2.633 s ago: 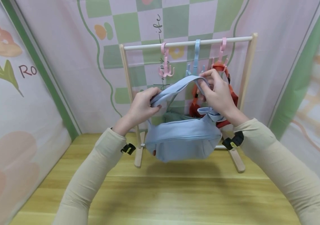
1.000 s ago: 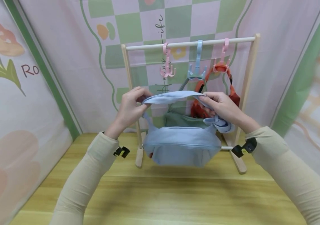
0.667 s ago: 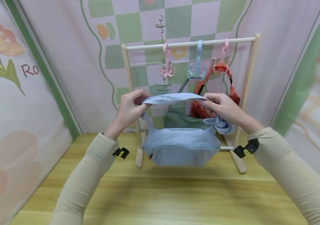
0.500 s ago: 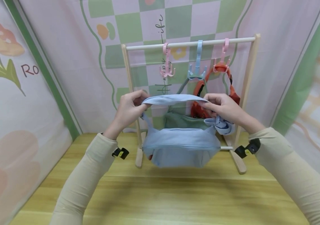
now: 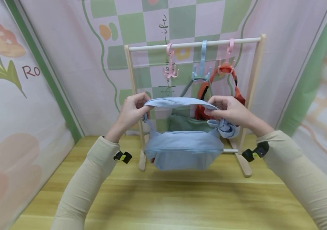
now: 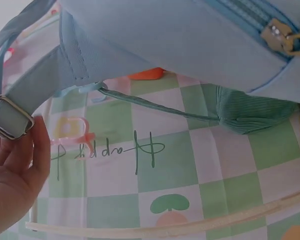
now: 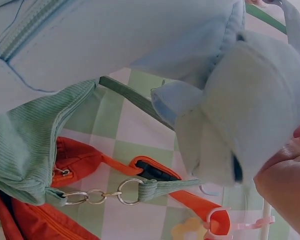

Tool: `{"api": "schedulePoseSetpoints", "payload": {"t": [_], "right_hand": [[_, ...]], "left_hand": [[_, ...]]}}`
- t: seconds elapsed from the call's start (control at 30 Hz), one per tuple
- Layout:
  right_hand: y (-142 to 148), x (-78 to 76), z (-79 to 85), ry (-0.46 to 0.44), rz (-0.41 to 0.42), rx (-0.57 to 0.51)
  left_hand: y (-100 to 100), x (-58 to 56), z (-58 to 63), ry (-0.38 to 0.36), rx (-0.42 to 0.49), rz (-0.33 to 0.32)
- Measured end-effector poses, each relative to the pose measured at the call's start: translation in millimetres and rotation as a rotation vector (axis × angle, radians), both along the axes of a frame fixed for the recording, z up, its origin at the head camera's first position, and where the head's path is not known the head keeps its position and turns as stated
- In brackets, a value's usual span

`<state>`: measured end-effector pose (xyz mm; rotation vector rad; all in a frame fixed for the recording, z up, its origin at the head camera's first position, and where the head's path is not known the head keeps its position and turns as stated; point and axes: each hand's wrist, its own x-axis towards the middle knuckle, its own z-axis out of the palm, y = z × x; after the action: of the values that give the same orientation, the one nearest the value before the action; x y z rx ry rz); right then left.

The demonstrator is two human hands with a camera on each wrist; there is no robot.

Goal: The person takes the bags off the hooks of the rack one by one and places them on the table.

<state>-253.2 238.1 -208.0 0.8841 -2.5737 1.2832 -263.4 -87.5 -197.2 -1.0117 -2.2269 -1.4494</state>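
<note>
A light blue shoulder bag (image 5: 183,150) hangs in the air from its strap (image 5: 177,101), held up between two hands. My left hand (image 5: 133,110) pinches the strap's left end; in the left wrist view, a metal buckle (image 6: 10,117) sits at those fingers. The strap's right end is gripped by my right hand (image 5: 230,110), beside a knotted bow (image 5: 225,127) of the same fabric. A zipper with a metal pull (image 6: 285,37) crosses the bag's front. Behind it, a green corduroy bag (image 7: 30,135) hangs from the blue hook (image 5: 202,68).
A wooden rack with a white rail (image 5: 186,44) stands on the wood-grain table (image 5: 163,201). A left pink hook (image 5: 170,68) bears nothing. From the right pink hook (image 5: 227,60) hangs a red-orange bag (image 5: 239,97). Patterned cloth curtains (image 5: 63,48) surround the table.
Both hands have come down from near the hooks, spreading the strap wider and flatter. The blue bag has lowered slightly. Over the last half second there is little movement.
</note>
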Motion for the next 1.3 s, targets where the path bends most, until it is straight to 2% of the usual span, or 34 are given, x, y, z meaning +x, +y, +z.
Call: {"api": "schedulePoseSetpoints", "payload": {"t": [0.3,0.5,0.67,0.83,1.07,1.3], "right_hand": [[5,1.8,-4.5,-0.021,0.018,-0.024],[7,1.7,-6.8,-0.026,0.054,-0.055],[8,1.0,-8.4,-0.022,0.038,-0.050],[8,0.5,-10.2,-0.003,0.001,-0.019],[11,-0.2,-13.2,-0.021,0.042,-0.044],[13,0.1,-16.2,-0.039,0.084,-0.088]], "left_hand": [[0,1.4,-1.9,-0.062,0.024,-0.053],[-1,4.4,-2.3,-0.082,0.014,-0.064],[-5,4.8,-3.3,-0.092,0.008,-0.068],[-10,1.8,-6.1,-0.114,0.016,-0.089],[-17,-17.2,-20.9,-0.164,0.050,-0.122],[-20,-17.2,-24.6,-0.174,0.049,-0.119]]}}
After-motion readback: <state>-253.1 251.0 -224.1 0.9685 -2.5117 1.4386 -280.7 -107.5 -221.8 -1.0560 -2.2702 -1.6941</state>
